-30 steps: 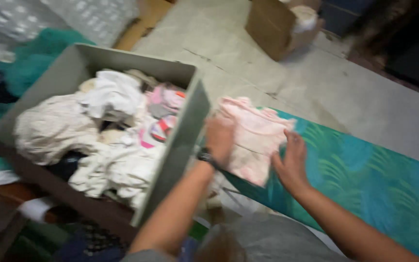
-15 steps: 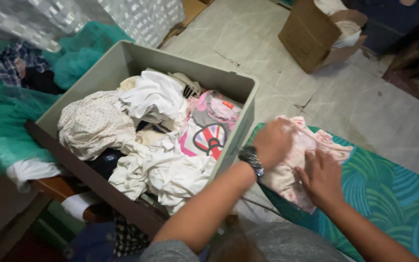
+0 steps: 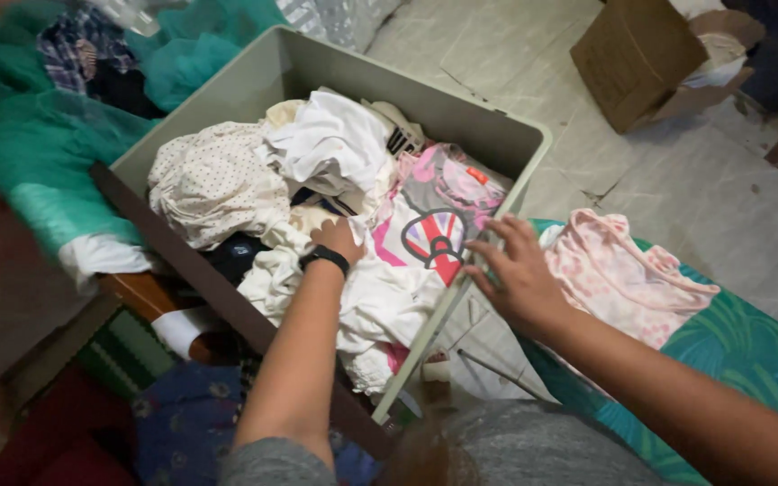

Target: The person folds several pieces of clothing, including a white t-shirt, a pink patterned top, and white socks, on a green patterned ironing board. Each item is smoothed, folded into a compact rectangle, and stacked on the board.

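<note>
A grey plastic bin [image 3: 488,135] holds a heap of clothes: white garments [image 3: 330,144], a cream dotted one [image 3: 213,180] and a grey and pink shirt [image 3: 438,211]. My left hand [image 3: 337,238], with a black watch on the wrist, reaches into the bin and presses into the white clothes; whether its fingers grip any cloth I cannot tell. My right hand [image 3: 517,274] hovers with fingers spread over the bin's near right rim, holding nothing. A folded pink garment [image 3: 623,279] lies on the teal leaf-patterned surface [image 3: 758,360] just right of that hand.
A brown cardboard box [image 3: 641,58] with white cloth in it stands on the tiled floor [image 3: 677,180] at the back right. Teal netting and dark checked cloth [image 3: 74,108] lie left of the bin. A wooden edge [image 3: 150,301] runs below the bin.
Both hands have left the pink garment, which now lies folded on the teal surface. My left hand moved into the bin; my right hand moved left to the bin's rim.
</note>
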